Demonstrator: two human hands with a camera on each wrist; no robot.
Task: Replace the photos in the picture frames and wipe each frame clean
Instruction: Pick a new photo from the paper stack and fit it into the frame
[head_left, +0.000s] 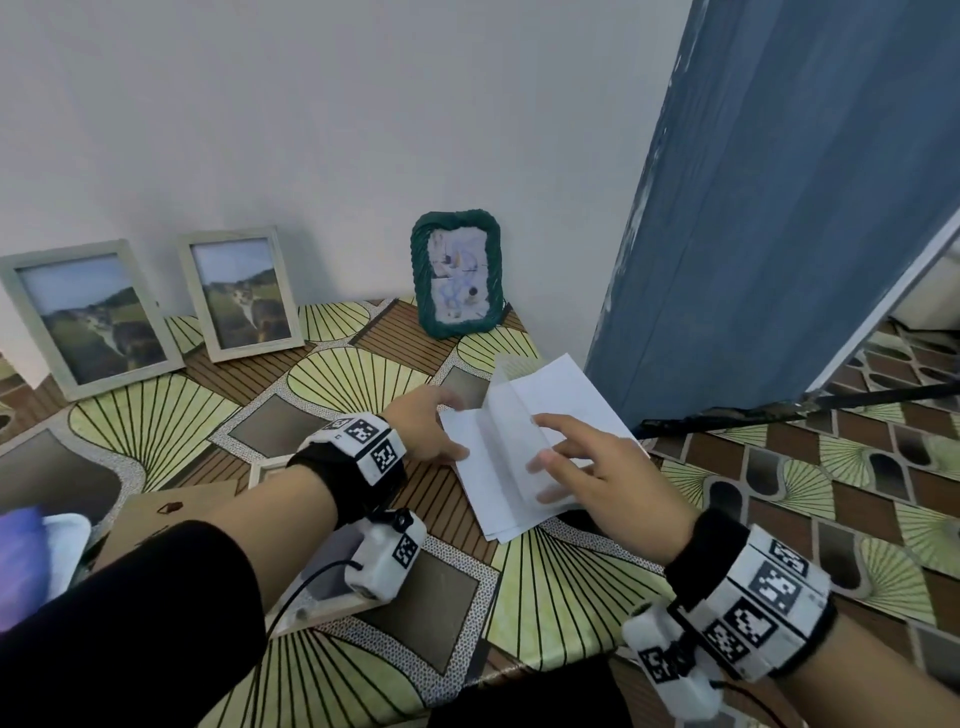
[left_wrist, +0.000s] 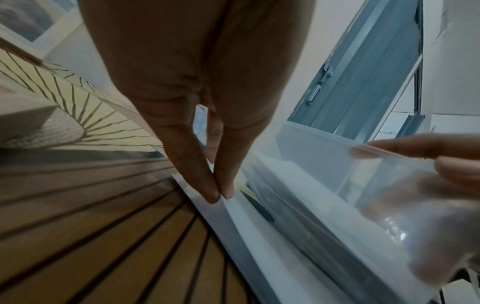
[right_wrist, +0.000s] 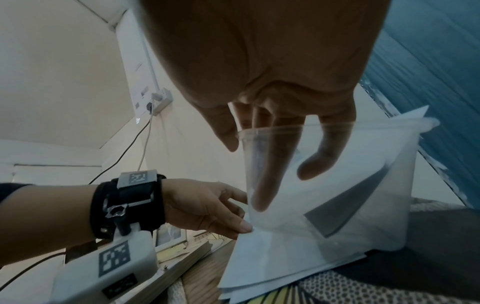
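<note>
A stack of white photo sheets (head_left: 485, 467) lies at the table's right side, partly inside a clear plastic sleeve (right_wrist: 363, 185). My left hand (head_left: 426, 426) pinches the stack's left edge, its fingertips (left_wrist: 211, 196) meeting on the paper. Over the stack, my right hand (head_left: 587, 467) is spread with straight fingers (right_wrist: 262, 179) reaching into the sleeve's mouth, the thumb outside. Two pale wooden frames (head_left: 88, 312) (head_left: 241, 293) and a green woven frame (head_left: 457, 273) lean against the wall with photos in them. Another frame (head_left: 171, 519) lies face down under my left forearm.
A blue door panel (head_left: 779, 208) stands just right of the stack, beyond the table's corner. A purple and white cloth (head_left: 31, 551) sits at the left edge. The patterned tablecloth (head_left: 545, 597) ends close in front of me. A wall socket (right_wrist: 158, 100) with cables is behind.
</note>
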